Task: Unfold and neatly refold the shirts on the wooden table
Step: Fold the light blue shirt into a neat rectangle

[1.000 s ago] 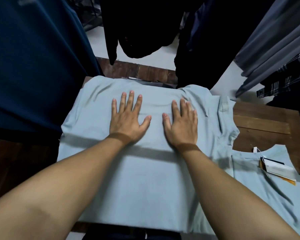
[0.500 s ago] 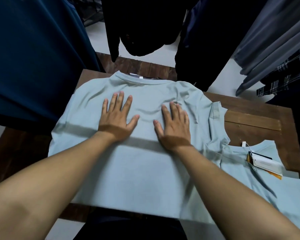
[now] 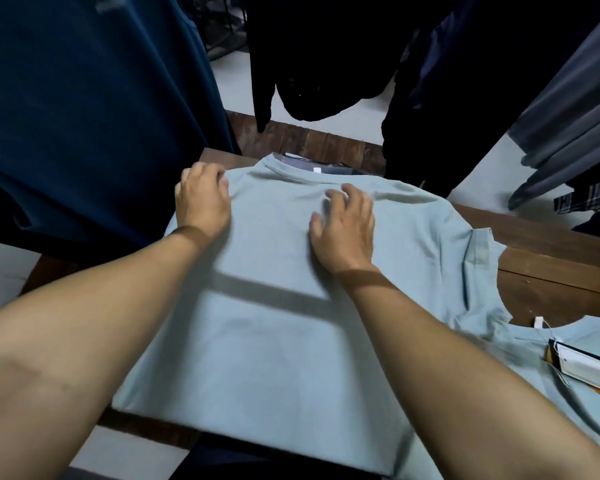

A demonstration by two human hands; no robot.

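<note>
A pale blue-green shirt (image 3: 274, 341) lies spread face down on the wooden table (image 3: 551, 258), collar at the far side, with one sleeve sticking out to the right. My left hand (image 3: 201, 199) is at its far left shoulder, fingers curled over the edge of the cloth. On the upper back just below the collar rests my right hand (image 3: 343, 226), with bent fingers on the fabric. A second shirt of the same colour (image 3: 520, 358) lies at the right, partly under the first one, with a paper tag (image 3: 582, 365) at its neck.
Hanging clothes crowd the table: a dark blue garment (image 3: 84, 116) at the left, black ones (image 3: 326, 46) behind, grey ones (image 3: 568, 116) at the right. Folded dark items show just beyond the collar. Bare wood lies at the right, white floor around.
Both hands left their flat side-by-side rest on the middle back. The left slid out to the left shoulder and curled; the right moved up toward the collar with fingers bent.
</note>
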